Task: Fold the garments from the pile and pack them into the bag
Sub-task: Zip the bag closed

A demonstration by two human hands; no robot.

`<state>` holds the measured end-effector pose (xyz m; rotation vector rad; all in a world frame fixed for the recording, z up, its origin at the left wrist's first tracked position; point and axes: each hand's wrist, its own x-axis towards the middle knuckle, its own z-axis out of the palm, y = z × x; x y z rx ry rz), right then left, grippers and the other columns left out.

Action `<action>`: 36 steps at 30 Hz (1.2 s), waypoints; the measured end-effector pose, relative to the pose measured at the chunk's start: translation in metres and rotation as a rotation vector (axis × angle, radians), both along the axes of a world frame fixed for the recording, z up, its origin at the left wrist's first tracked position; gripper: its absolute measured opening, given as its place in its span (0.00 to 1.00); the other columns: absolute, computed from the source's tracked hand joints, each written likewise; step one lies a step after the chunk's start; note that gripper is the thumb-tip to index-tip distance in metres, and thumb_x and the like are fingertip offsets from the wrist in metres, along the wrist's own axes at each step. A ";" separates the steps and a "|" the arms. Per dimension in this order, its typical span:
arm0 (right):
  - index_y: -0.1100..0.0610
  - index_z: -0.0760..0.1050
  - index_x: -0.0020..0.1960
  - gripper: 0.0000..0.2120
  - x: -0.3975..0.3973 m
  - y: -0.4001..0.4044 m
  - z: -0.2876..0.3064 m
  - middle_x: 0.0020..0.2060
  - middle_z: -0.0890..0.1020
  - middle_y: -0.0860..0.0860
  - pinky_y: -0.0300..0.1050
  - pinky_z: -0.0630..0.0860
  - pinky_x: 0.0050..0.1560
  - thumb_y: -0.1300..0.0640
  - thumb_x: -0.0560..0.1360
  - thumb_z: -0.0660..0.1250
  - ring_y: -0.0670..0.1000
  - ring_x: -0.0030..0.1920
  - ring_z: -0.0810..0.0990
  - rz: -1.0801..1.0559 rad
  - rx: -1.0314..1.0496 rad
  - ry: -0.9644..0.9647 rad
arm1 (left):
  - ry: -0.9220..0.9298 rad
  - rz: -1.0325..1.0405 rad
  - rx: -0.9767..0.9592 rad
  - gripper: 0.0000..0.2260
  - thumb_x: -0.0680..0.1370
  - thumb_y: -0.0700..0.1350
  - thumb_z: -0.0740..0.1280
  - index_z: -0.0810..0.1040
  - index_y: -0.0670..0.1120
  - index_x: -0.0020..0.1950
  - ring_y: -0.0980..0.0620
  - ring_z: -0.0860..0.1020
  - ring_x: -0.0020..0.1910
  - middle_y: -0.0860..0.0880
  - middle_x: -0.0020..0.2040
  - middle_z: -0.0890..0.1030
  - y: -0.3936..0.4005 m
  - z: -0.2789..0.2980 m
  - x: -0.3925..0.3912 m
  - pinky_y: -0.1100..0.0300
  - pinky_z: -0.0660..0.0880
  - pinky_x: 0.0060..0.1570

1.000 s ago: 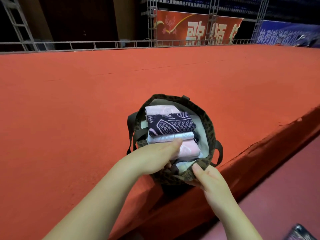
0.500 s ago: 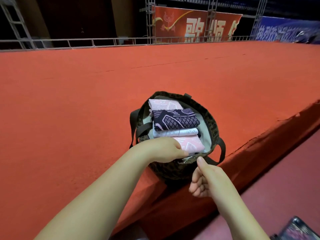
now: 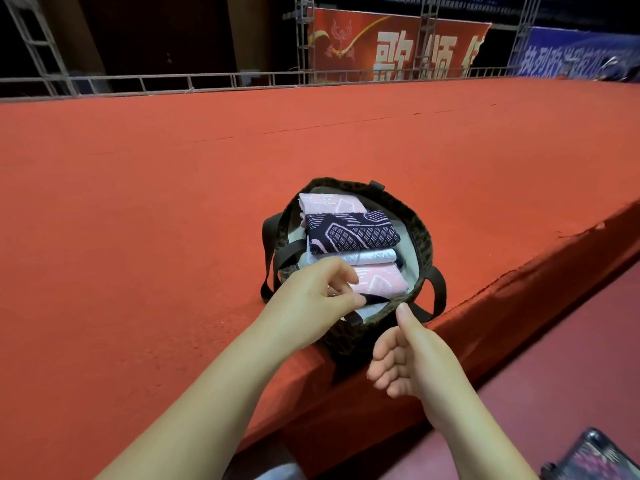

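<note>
Bag (image 3: 420,237) of folded garments at the edge of the red stage (image 3: 138,220).
Inside lie pink (image 3: 332,203), navy patterned (image 3: 351,232), white (image 3: 367,256) and pink (image 3: 379,280) folds. Left hand (image 3: 311,294) pinches a dark strap (image 3: 375,299) at the near rim; right hand (image 3: 405,358) grips nothing, fingers curled, thumb touching the rim.
</note>
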<state>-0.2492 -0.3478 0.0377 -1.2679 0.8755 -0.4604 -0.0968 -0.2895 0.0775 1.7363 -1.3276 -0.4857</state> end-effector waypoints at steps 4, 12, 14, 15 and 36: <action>0.61 0.77 0.38 0.33 0.002 0.001 0.003 0.33 0.83 0.60 0.40 0.71 0.27 0.36 0.77 0.47 0.53 0.30 0.81 0.020 0.083 -0.048 | -0.074 -0.075 -0.177 0.10 0.70 0.43 0.73 0.75 0.57 0.41 0.65 0.78 0.40 0.57 0.39 0.82 0.012 -0.001 -0.015 0.69 0.72 0.42; 0.58 0.81 0.46 0.18 0.002 0.009 0.002 0.34 0.83 0.54 0.38 0.74 0.30 0.48 0.78 0.58 0.47 0.31 0.80 0.011 0.057 -0.196 | 0.367 -0.258 -0.189 0.10 0.70 0.52 0.65 0.79 0.49 0.47 0.52 0.83 0.48 0.50 0.44 0.85 0.020 -0.020 -0.012 0.61 0.77 0.47; 0.59 0.78 0.47 0.15 0.001 0.011 0.000 0.33 0.82 0.53 0.37 0.74 0.32 0.50 0.78 0.58 0.47 0.32 0.80 0.001 0.039 -0.251 | 0.303 -0.155 -0.229 0.10 0.69 0.54 0.64 0.79 0.50 0.44 0.55 0.81 0.46 0.52 0.42 0.84 0.018 -0.022 -0.007 0.62 0.75 0.46; 0.59 0.77 0.47 0.14 0.001 0.012 0.000 0.33 0.82 0.52 0.38 0.74 0.33 0.50 0.77 0.58 0.47 0.32 0.80 -0.006 0.026 -0.264 | 0.231 -0.092 -0.234 0.09 0.69 0.55 0.64 0.79 0.52 0.43 0.56 0.80 0.45 0.54 0.42 0.83 0.016 -0.021 -0.005 0.62 0.75 0.47; 0.61 0.75 0.37 0.16 0.006 -0.009 0.034 0.22 0.75 0.50 0.63 0.77 0.50 0.56 0.80 0.58 0.46 0.25 0.73 -0.051 -0.267 -0.289 | 0.062 -0.115 -0.047 0.10 0.74 0.45 0.70 0.77 0.51 0.33 0.61 0.70 0.31 0.58 0.28 0.75 -0.028 0.053 -0.013 0.65 0.68 0.36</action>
